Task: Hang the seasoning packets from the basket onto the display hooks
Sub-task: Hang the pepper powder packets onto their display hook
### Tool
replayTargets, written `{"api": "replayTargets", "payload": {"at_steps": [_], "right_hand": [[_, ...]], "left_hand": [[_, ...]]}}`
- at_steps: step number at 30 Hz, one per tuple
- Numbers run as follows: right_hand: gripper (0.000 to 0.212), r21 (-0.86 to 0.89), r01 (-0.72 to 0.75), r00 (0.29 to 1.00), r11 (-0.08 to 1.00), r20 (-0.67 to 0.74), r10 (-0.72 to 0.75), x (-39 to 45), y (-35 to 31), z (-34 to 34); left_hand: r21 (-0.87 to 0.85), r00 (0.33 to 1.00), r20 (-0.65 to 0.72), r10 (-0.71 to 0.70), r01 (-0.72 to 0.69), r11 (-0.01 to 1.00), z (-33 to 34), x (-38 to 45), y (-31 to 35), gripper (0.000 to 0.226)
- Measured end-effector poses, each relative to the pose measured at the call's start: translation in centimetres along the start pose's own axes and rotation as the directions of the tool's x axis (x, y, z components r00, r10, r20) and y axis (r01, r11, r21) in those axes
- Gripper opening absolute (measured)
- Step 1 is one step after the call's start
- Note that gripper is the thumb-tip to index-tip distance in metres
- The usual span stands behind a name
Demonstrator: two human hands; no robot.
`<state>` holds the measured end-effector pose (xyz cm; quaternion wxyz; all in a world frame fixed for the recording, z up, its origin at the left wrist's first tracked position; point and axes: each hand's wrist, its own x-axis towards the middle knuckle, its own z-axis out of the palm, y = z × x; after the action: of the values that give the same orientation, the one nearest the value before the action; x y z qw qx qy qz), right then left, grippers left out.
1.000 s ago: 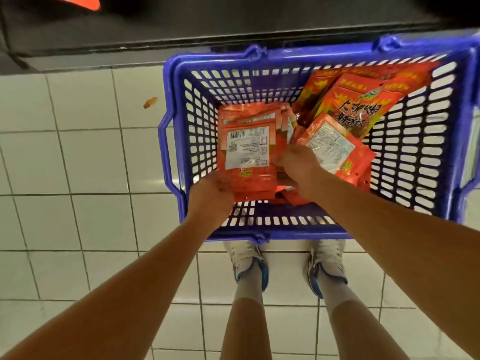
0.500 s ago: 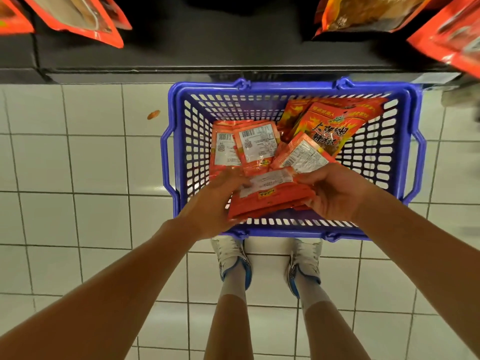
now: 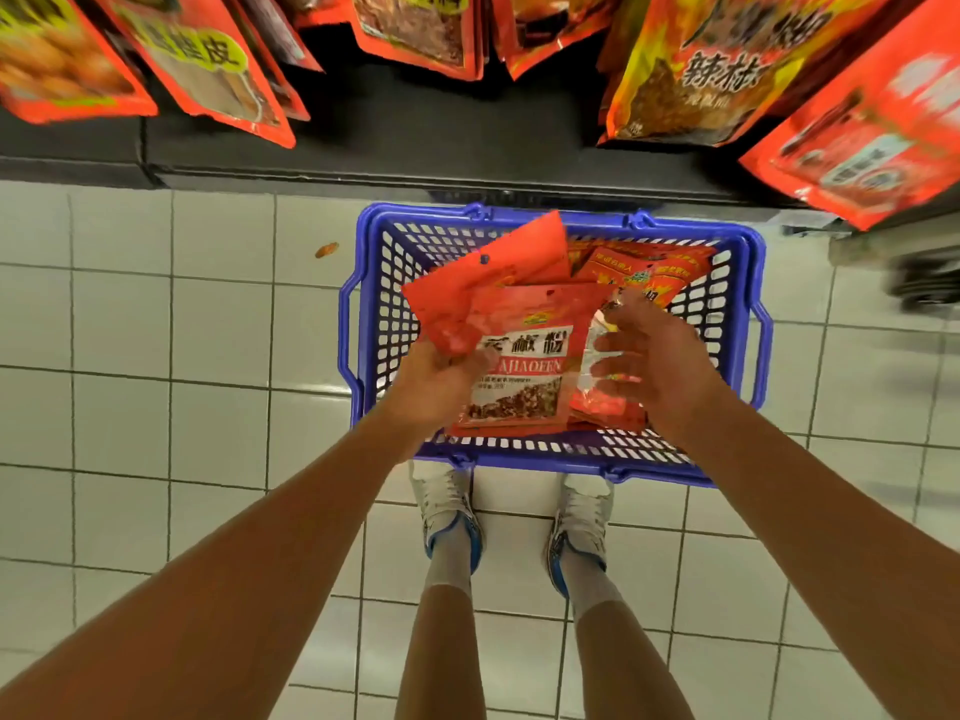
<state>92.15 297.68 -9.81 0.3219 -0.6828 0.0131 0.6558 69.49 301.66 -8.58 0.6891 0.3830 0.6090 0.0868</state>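
A blue plastic basket (image 3: pixel 366 324) stands on the floor in front of my feet, with several red seasoning packets (image 3: pixel 654 272) lying inside. My left hand (image 3: pixel 436 381) grips a fanned stack of red seasoning packets (image 3: pixel 519 356) above the basket, front labels facing up. My right hand (image 3: pixel 654 366) is beside the stack's right edge with its fingers spread and slightly bent, touching or almost touching the packets. Its grip cannot be made out.
Red and yellow packets (image 3: pixel 691 70) hang on display above a dark shelf base (image 3: pixel 415 148) at the top. White floor tiles (image 3: pixel 156 407) surround the basket. A small orange scrap (image 3: pixel 326 249) lies on the floor left of the basket. My two shoes (image 3: pixel 449 506) stand just behind it.
The stack has risen out of the basket and turned label side up. My head has tilted up, bringing the hanging packets into view. My right hand has loosened from the stack.
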Motion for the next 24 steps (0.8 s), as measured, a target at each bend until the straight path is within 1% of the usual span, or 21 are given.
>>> {"api": "replayTargets", "payload": {"at_steps": [1, 2, 3, 4, 5, 6, 7, 10, 12, 14, 16, 18, 21, 24], "right_hand": [[0.022, -0.096, 0.127, 0.991, 0.987, -0.020, -0.129, -0.8, -0.6, 0.1], [0.013, -0.162, 0.239, 0.971, 0.957, 0.019, -0.239, -1.7, -1.3, 0.4], [0.011, -0.201, 0.334, 0.942, 0.921, 0.099, -0.320, -2.8, -1.9, 0.7], [0.016, -0.225, 0.398, 0.915, 0.889, 0.172, -0.366, -4.0, -2.7, 1.1], [0.023, -0.238, 0.437, 0.896, 0.867, 0.202, -0.396, -5.2, -3.6, 1.6], [0.029, -0.240, 0.459, 0.886, 0.855, 0.192, -0.422, -6.6, -4.6, 1.9], [0.030, -0.235, 0.474, 0.880, 0.849, 0.163, -0.446, -7.9, -5.6, 2.3], [0.013, -0.193, 0.490, 0.872, 0.850, 0.113, -0.477, -12.1, -8.9, 2.8], [0.008, -0.120, 0.510, 0.860, 0.852, 0.106, -0.500, -15.4, -11.3, 3.0], [0.012, -0.044, 0.518, 0.854, 0.854, 0.092, -0.513, -19.3, -13.7, 2.8], [0.019, -0.007, 0.530, 0.843, 0.848, 0.117, -0.526, -23.4, -16.1, 2.3], [0.023, 0.018, 0.557, 0.822, 0.830, 0.126, -0.555, -27.4, -18.3, 1.7], [0.020, 0.077, 0.612, 0.780, 0.787, 0.105, -0.617, -33.1, -21.5, 1.0], [0.020, 0.143, 0.649, 0.735, 0.747, 0.137, -0.665, -39.0, -24.5, 0.9]], "left_hand": [[-0.040, 1.000, 0.021, -0.009, 0.010, 0.999, -0.1, -0.7, 1.0, 0.016], [-0.068, 0.999, 0.049, -0.016, 0.020, 0.997, -0.2, -1.6, 2.1, 0.018], [-0.085, 0.997, 0.074, -0.022, 0.029, 0.996, -0.3, -2.5, 3.2, 0.021], [-0.103, 0.995, 0.097, -0.022, 0.032, 0.994, -0.3, -3.5, 4.3, 0.024], [-0.126, 0.992, 0.124, -0.013, 0.029, 0.992, -0.2, -4.6, 5.3, 0.027], [-0.152, 0.989, 0.148, -0.002, 0.025, 0.988, -0.2, -5.7, 6.4, 0.031], [-0.180, 0.987, 0.161, 0.003, 0.026, 0.983, 0.0, -7.0, 7.6, 0.034], [-0.253, 0.989, 0.149, 0.019, 0.019, 0.967, 0.4, -10.9, 11.7, 0.044], [-0.294, 0.993, 0.111, 0.035, -0.001, 0.956, 0.8, -13.7, 14.7, 0.048], [-0.328, 0.998, 0.043, 0.050, -0.033, 0.944, 1.2, -16.6, 17.6, 0.049], [-0.315, 0.993, -0.040, 0.114, -0.121, 0.942, 1.5, -19.5, 20.6, 0.043], [-0.250, 0.971, -0.115, 0.208, -0.231, 0.940, 1.8, -22.6, 23.7, 0.035], [-0.143, 0.913, -0.173, 0.369, -0.394, 0.908, 2.1, -27.6, 28.8, 0.022], [-0.098, 0.847, -0.225, 0.483, -0.512, 0.853, 2.3, -32.9, 33.9, 0.008]]}}
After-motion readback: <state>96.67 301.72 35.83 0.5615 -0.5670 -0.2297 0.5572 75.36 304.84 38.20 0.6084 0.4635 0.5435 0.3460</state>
